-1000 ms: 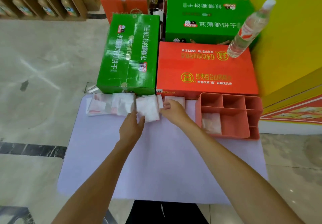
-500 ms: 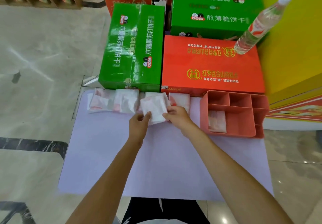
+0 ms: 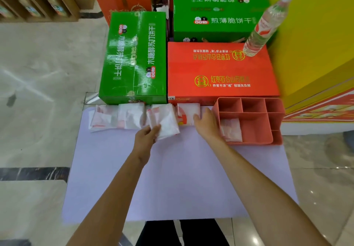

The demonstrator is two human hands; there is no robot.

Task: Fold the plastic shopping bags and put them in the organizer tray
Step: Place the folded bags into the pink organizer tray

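The left hand (image 3: 146, 138) pinches the near corner of a folded plastic bag (image 3: 164, 121), thumb on top and fingers curled beneath, lifting that edge a little off the bench (image 3: 182, 178). The bag is white with red print and sits tilted, its far edge over the row of bags behind it. At three o'clock from it, the right hand (image 3: 206, 123) lies with fingers straight and relaxed, palm down, resting on another folded bag (image 3: 188, 112) that lies flat at the bench's far edge. Whether those fingers press or merely touch cannot be told.

At nine o'clock from the left hand's bag, two more folded bags (image 3: 116, 116) lie side by side, overlapping slightly, along the same far edge.

Just at three o'clock from the right hand stands the pink organizer tray (image 3: 275, 123), touching the wrist side of that hand. Its large near compartment holds one folded bag (image 3: 230, 129) against the left wall; the small compartments look bare.

At twelve o'clock, beyond the bags, a green carton (image 3: 134, 58) and an orange carton (image 3: 220, 69) lie side by side, with a second green carton (image 3: 220, 14) behind. A clear water bottle (image 3: 266, 25) stands on the orange carton's far right corner.
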